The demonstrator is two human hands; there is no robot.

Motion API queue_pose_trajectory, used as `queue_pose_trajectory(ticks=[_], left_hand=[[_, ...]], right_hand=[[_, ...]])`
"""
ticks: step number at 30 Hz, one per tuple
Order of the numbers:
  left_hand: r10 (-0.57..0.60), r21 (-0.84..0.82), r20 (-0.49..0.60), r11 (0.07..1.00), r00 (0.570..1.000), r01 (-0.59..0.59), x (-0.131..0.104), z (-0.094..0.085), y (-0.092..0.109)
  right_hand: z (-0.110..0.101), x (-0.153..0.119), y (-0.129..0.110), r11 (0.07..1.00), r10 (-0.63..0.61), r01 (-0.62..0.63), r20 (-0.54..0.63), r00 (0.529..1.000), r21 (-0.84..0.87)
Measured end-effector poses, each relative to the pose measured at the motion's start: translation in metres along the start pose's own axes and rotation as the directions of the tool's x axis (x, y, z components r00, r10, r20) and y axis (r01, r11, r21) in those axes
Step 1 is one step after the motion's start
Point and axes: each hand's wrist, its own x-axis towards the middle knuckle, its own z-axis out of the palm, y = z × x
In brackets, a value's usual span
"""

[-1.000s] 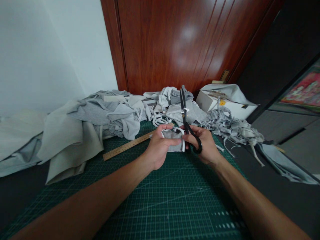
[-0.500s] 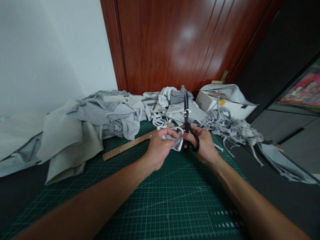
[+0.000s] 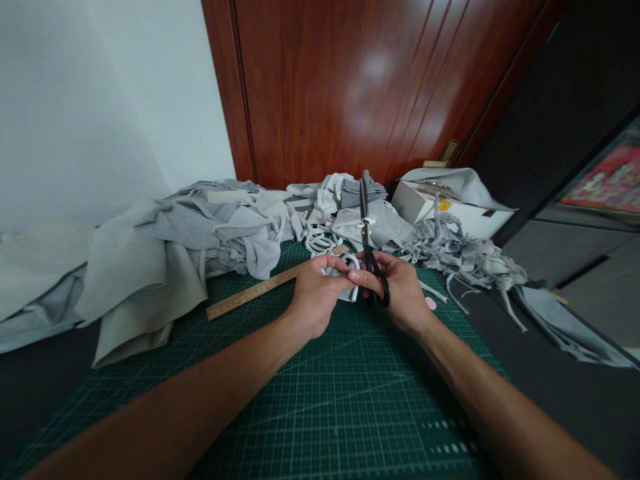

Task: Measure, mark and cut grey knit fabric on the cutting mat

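My left hand (image 3: 320, 297) pinches a small piece of grey fabric with a white edge (image 3: 349, 293) just above the cutting mat. In my right hand (image 3: 400, 290) is a pair of black scissors (image 3: 367, 243), its handle loops around the fingers and its blades pointing away from me, closed together. The thumb and fingertips of my right hand meet the fabric piece beside my left fingertips. Part of the fabric is hidden behind my left fingers. A coil of white cord (image 3: 323, 241) lies just beyond my hands.
A wooden ruler (image 3: 253, 293) lies on the green cutting mat (image 3: 340, 393). Heaped grey and white cloth (image 3: 225, 223) spreads along the back left. At right are a white box (image 3: 450, 207), tangled grey strips (image 3: 465, 250) and a small pink disc (image 3: 431, 303).
My right hand and the scissors have moved slightly left, and its fingertips now meet my left fingers at the fabric. The pink disc has come into view by my right wrist.
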Motion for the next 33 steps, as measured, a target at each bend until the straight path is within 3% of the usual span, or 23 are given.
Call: queue_pose_trajectory(ticks=[7,14,24,29,33], left_hand=[[0.088,-0.044,-0.087,0.995,0.992,-0.092,0.002,0.0,0.006],[0.131,-0.066,-0.058,0.989,0.99,-0.135,0.003,0.0,0.01],[0.107,-0.096,0.151,0.991,0.983,-0.094,0.007,-0.006,0.015],[0.049,-0.077,0.139,0.996,0.989,-0.038,0.008,-0.007,0.016],[0.009,-0.101,0.091,0.995,0.996,0.001,0.006,-0.005,0.017]], right_hand=[[0.006,-0.003,-0.002,0.999,0.034,-0.034,0.034,0.999,0.009],[0.007,-0.002,-0.003,0.999,-0.005,0.007,-0.033,0.999,0.049],[-0.005,0.002,0.0,0.994,-0.02,0.02,-0.008,1.0,0.105],[-0.006,0.003,-0.003,0.989,-0.032,0.041,-0.069,0.997,0.142],[-0.005,0.002,-0.003,0.989,-0.034,0.041,-0.051,0.998,0.139]])
